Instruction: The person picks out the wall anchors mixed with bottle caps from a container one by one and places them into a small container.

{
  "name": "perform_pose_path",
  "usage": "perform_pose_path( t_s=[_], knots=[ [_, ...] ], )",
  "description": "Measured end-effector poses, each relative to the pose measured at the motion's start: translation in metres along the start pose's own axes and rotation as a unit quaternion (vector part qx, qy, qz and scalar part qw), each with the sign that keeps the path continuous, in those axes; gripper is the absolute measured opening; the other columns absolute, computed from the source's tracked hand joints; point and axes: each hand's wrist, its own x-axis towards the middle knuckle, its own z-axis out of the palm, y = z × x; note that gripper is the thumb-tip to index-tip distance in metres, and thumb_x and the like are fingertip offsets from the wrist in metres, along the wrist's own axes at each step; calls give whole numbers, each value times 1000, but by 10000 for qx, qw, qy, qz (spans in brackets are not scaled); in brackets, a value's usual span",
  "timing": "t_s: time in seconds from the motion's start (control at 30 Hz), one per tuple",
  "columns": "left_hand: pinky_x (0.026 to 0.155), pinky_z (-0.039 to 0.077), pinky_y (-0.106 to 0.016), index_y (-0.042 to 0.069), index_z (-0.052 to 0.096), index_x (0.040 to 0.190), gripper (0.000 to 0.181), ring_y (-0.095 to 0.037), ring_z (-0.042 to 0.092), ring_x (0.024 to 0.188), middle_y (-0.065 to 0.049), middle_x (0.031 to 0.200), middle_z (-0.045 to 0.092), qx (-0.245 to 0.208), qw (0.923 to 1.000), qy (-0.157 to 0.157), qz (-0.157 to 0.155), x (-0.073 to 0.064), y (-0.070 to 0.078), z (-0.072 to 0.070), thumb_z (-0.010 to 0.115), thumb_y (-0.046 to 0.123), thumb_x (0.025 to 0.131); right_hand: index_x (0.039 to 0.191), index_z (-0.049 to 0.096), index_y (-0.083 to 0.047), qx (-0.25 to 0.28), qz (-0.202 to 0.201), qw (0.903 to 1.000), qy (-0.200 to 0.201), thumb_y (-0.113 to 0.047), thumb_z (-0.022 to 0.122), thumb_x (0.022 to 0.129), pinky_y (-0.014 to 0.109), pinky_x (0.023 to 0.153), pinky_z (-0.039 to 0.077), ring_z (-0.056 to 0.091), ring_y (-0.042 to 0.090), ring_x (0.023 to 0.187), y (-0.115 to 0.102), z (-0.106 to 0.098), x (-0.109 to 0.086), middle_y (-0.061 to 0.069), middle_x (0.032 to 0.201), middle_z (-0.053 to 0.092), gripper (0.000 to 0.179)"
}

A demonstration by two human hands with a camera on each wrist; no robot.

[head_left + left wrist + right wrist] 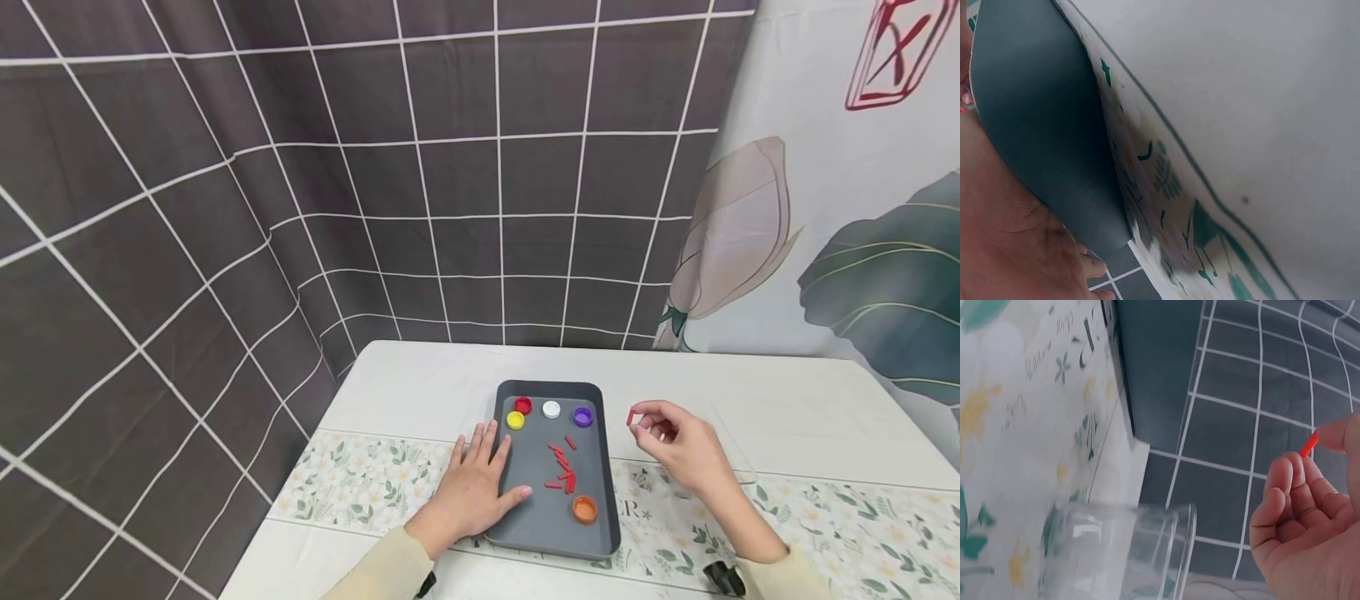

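My right hand (686,446) is raised beside the tray's right side, pinching a small red stick (630,417) between thumb and fingertips. In the right wrist view the orange-red tip of that stick (1309,444) shows at the thumb. With fingers spread, my left hand (471,493) rests on the left edge of a dark grey tray (525,462), its thumb reaching over the tray floor. Several loose red sticks (564,463) lie scattered in the tray's middle and right. An orange round cup (585,509) stands in its near right corner.
Along the tray's far end sit small round cups: red (522,405), yellow (515,420), white (551,409) and purple (582,417). A clear container (1175,550) stands near my right hand. A floral cloth (360,479) crosses the white table, with a dark checked curtain (540,175) behind.
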Motion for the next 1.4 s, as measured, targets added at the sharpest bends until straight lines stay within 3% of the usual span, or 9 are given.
perform_pose_path(
  t_s=[0.43,0.83,1.13,1.4],
  knots=[
    [124,11,-57,11,30,161,87,-33,10,157,-14,169,14,-9,10000,7,-15,-2,-2,3,40,70,98,107,72,-3,-84,116,9999,-45,2,72,88,13,60,45,55,0,69,20,-28,-6,-2,83,64,20],
    [124,11,-57,11,29,161,87,-32,9,157,-14,169,14,-5,10000,-11,-30,-3,-2,4,39,71,98,110,70,-1,-162,-22,9998,-95,3,72,89,12,61,45,56,-1,70,54,-57,-7,-10,82,63,21],
    [124,11,-57,11,29,161,86,-33,10,157,-14,169,13,-12,10000,1,-31,-1,-2,3,41,69,99,117,68,2,-527,417,9969,-414,-5,70,94,14,60,45,53,0,71,75,-67,2,0,87,64,24],
    [124,11,-57,11,29,161,85,-33,9,157,-14,170,12,-10,10000,-15,-30,0,-1,3,42,68,99,128,63,3,-76,765,9946,-694,-14,68,99,20,59,44,54,3,73,80,-71,10,-6,88,61,34]
  ],
)
